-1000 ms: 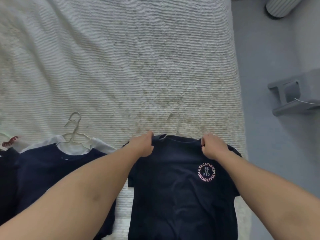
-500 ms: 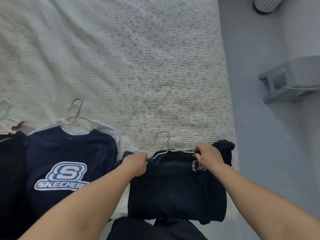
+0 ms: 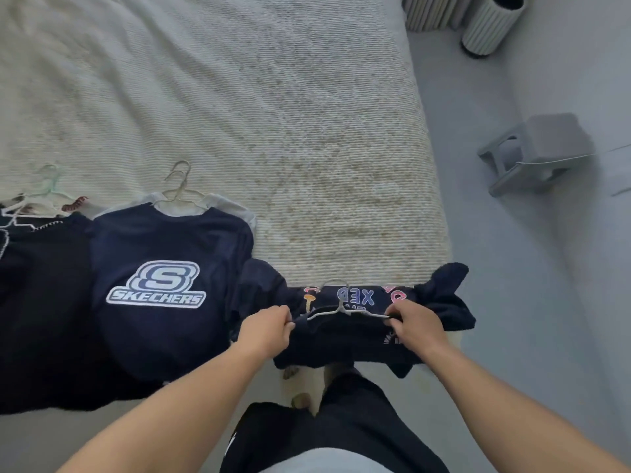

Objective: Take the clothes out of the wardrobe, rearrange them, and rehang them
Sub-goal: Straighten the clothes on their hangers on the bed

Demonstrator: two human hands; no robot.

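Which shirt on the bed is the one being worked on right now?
On the white bed, look at the near right corner. The folded navy T-shirt there lies on a wire hanger, held by both hands, showing pink and blue lettering, unlike the flat Skechers shirt beside it.

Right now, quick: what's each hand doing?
Left hand: pinching the folded navy shirt at its left shoulder.
Right hand: gripping the shirt with the hanger end.

Both bare forearms reach forward and converge slightly. The left hand (image 3: 268,327) is curled, its fingers (image 3: 285,317) pinching dark navy cloth. The right hand (image 3: 415,320) is curled too, its fingers (image 3: 392,322) pinching the same cloth, knuckles upward.
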